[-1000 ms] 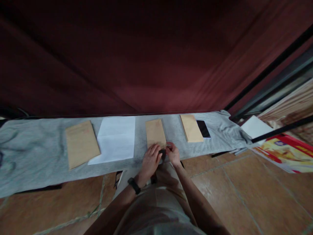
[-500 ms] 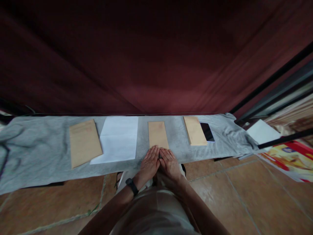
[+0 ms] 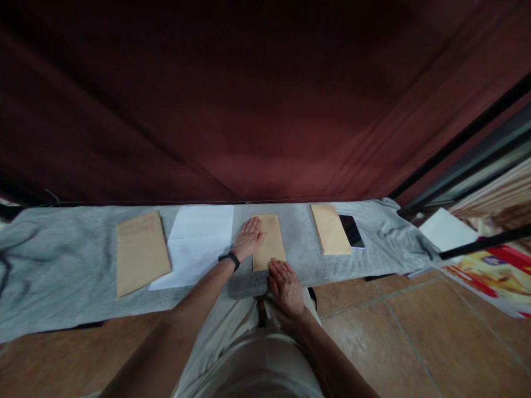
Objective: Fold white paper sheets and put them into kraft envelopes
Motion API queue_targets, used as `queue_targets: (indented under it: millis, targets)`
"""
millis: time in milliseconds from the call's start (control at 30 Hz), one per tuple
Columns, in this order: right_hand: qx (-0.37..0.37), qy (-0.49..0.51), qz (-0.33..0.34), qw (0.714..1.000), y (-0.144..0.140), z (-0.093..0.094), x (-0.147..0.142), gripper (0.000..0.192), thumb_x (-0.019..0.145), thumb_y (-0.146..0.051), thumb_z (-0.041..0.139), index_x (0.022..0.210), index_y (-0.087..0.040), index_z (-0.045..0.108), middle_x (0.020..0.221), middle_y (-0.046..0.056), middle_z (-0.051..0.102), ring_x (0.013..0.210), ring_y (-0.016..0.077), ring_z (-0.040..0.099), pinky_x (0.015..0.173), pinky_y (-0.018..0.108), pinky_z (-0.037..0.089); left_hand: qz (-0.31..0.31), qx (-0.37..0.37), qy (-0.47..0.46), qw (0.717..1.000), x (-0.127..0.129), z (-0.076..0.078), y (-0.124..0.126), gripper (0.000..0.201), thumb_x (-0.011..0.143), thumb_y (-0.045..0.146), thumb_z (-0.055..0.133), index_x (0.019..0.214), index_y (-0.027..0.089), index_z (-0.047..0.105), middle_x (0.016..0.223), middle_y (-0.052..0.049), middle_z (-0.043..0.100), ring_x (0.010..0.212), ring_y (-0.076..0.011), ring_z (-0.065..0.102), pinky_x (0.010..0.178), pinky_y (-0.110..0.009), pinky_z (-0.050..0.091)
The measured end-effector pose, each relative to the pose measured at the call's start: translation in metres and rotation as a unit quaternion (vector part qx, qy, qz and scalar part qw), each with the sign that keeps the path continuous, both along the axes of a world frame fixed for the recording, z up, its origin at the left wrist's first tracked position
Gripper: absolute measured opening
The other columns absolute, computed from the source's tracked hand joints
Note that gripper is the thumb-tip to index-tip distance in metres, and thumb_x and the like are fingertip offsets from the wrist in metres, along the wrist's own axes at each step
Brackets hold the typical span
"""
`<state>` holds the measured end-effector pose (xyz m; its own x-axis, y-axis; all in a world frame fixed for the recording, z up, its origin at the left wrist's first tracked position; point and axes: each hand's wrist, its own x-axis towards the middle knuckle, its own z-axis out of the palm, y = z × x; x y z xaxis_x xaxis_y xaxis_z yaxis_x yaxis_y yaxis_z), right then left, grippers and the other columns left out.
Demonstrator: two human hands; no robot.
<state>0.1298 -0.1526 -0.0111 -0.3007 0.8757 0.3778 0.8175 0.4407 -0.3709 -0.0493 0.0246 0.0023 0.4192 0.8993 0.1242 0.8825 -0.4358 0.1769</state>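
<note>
A narrow brown envelope (image 3: 271, 243) lies in the middle of a grey cloth (image 3: 62, 260) spread on the floor. My left hand (image 3: 248, 236) lies flat with fingers apart on the envelope's upper left part; a black band is on that wrist. Flat at the envelope's near edge rests my right hand (image 3: 286, 284), its fingertips touching the paper. Neither hand holds anything. A white sheet of paper (image 3: 199, 243) lies just left of the envelope.
A larger brown envelope (image 3: 141, 251) lies at the left of the cloth. Another narrow brown envelope (image 3: 331, 229) and a dark phone (image 3: 352, 230) lie to the right. A dark red curtain hangs behind. White paper (image 3: 446, 229) and a colourful print (image 3: 493, 273) lie at right on the tiled floor.
My left hand has slid forward from the envelope's near edge up onto its upper left part. Both hands, earlier bunched at the near edge, are now flat. My right hand stays near.
</note>
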Motion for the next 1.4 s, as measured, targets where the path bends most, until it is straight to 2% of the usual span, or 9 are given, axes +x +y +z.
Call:
queue_targets:
  millis: [233, 400, 567, 733, 833, 1033, 1200, 1300, 1400]
  targets:
    - [0.005, 0.008, -0.002, 1.000, 0.000, -0.002, 0.000, 0.049, 0.101, -0.019, 0.048, 0.150, -0.018, 0.051, 0.149, 0.011, 0.058, 0.141, 0.0229, 0.051, 0.121, 0.047, 0.040, -0.061, -0.012, 0.001, 0.998, -0.007, -0.010, -0.017, 0.063, 0.105, 0.043, 0.022, 0.159, 0.012, 0.033, 0.166, -0.012, 0.034, 0.155, -0.0223, 0.028, 0.128, -0.044, 0.020]
    - [0.002, 0.011, 0.001, 1.000, 0.000, -0.002, 0.001, 0.050, 0.100, -0.018, 0.049, 0.150, -0.018, 0.051, 0.149, 0.012, 0.058, 0.143, 0.0225, 0.049, 0.122, 0.047, 0.038, -0.128, -0.014, 0.003, 0.992, -0.014, -0.014, -0.052, 0.062, 0.107, 0.044, 0.021, 0.160, 0.014, 0.031, 0.166, -0.010, 0.034, 0.156, -0.0199, 0.025, 0.128, -0.042, 0.019]
    - [-0.014, 0.024, -0.003, 1.000, -0.001, 0.003, -0.001, 0.049, 0.100, -0.016, 0.044, 0.148, -0.015, 0.052, 0.148, 0.013, 0.059, 0.142, 0.0220, 0.050, 0.122, 0.047, 0.038, -0.174, 0.016, -0.028, 0.984, -0.020, -0.008, -0.094, 0.057, 0.108, 0.042, 0.026, 0.160, 0.018, 0.033, 0.166, -0.010, 0.035, 0.156, -0.0186, 0.027, 0.128, -0.043, 0.022]
    - [-0.022, 0.062, 0.011, 0.998, 0.006, 0.004, 0.005, 0.047, 0.102, -0.018, 0.043, 0.147, -0.022, 0.054, 0.144, 0.010, 0.062, 0.136, 0.0220, 0.055, 0.118, 0.047, 0.043, -0.208, 0.044, -0.029, 0.977, -0.025, -0.003, -0.123, 0.061, 0.106, 0.047, 0.036, 0.159, 0.016, 0.034, 0.164, -0.012, 0.038, 0.155, -0.0226, 0.029, 0.126, -0.043, 0.028]
    - [-0.024, 0.053, 0.013, 0.998, 0.029, 0.002, 0.013, 0.047, 0.103, -0.020, 0.041, 0.148, -0.023, 0.054, 0.145, 0.010, 0.061, 0.137, 0.0215, 0.055, 0.117, 0.046, 0.045, -0.219, 0.057, -0.022, 0.974, -0.027, -0.004, -0.128, 0.066, 0.104, 0.052, 0.040, 0.159, 0.016, 0.034, 0.164, -0.013, 0.039, 0.154, -0.0244, 0.031, 0.126, -0.044, 0.029]
    - [-0.007, -0.057, -0.019, 0.998, 0.109, -0.005, 0.018, 0.045, 0.104, -0.025, 0.044, 0.147, -0.016, 0.053, 0.151, 0.014, 0.056, 0.144, 0.0217, 0.048, 0.119, 0.046, 0.040, -0.219, 0.060, -0.006, 0.974, -0.028, -0.006, -0.126, 0.066, 0.104, 0.055, 0.040, 0.158, 0.018, 0.036, 0.162, -0.011, 0.042, 0.151, -0.0238, 0.037, 0.124, -0.043, 0.033]
    - [0.021, -0.099, -0.050, 0.994, 0.164, -0.011, 0.011, 0.047, 0.104, -0.029, 0.046, 0.148, -0.014, 0.052, 0.149, 0.016, 0.057, 0.141, 0.0235, 0.052, 0.118, 0.048, 0.040, -0.217, 0.061, -0.006, 0.974, -0.030, -0.007, -0.125, 0.065, 0.104, 0.052, 0.041, 0.161, 0.022, 0.031, 0.163, -0.009, 0.041, 0.150, -0.0231, 0.039, 0.122, -0.044, 0.037]
    - [0.025, -0.098, -0.067, 0.993, 0.178, -0.012, 0.006, 0.048, 0.105, -0.032, 0.041, 0.149, -0.014, 0.051, 0.149, 0.017, 0.057, 0.141, 0.0245, 0.052, 0.119, 0.050, 0.038, -0.214, 0.058, -0.017, 0.975, -0.031, -0.006, -0.125, 0.064, 0.104, 0.051, 0.041, 0.161, 0.023, 0.031, 0.163, -0.009, 0.042, 0.150, -0.0231, 0.040, 0.121, -0.045, 0.039]
    - [0.020, -0.087, -0.084, 0.992, 0.173, -0.013, 0.002, 0.049, 0.106, -0.033, 0.040, 0.151, -0.015, 0.049, 0.150, 0.016, 0.055, 0.143, 0.0248, 0.050, 0.120, 0.051, 0.036, -0.210, 0.052, -0.017, 0.976, -0.030, -0.005, -0.125, 0.065, 0.104, 0.052, 0.040, 0.161, 0.021, 0.031, 0.162, -0.010, 0.042, 0.149, -0.0234, 0.041, 0.121, -0.044, 0.039]
